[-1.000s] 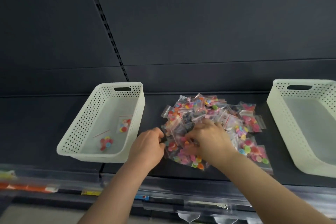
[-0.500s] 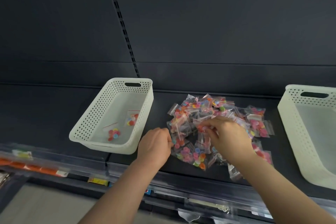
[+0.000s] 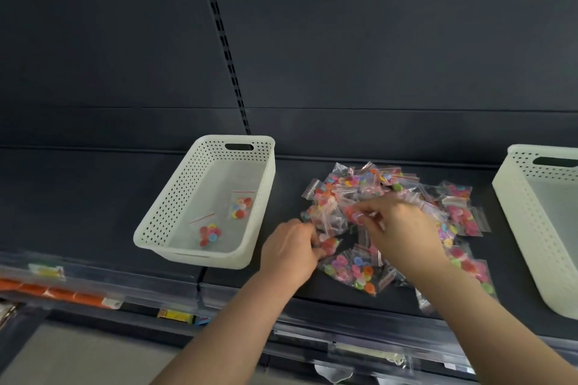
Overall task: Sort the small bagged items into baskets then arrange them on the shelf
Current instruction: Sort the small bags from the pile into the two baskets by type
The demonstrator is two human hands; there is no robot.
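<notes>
well, i'm holding both hands over the heap of clear bagged coloured buttons [image 3: 456,212] on the dark shelf [image 3: 78,197]: my left hand [image 3: 289,255] is curling round a small clear bag of pink buttons [image 3: 331,244] at its near edge, my right hand [image 3: 403,234] is pinching a second clear bag [image 3: 355,215].

Head camera, sole view: worn by person, faces forward and down, close above shelf [image 3: 78,197]; back panel [image 3: 344,40] fills far half.
</notes>
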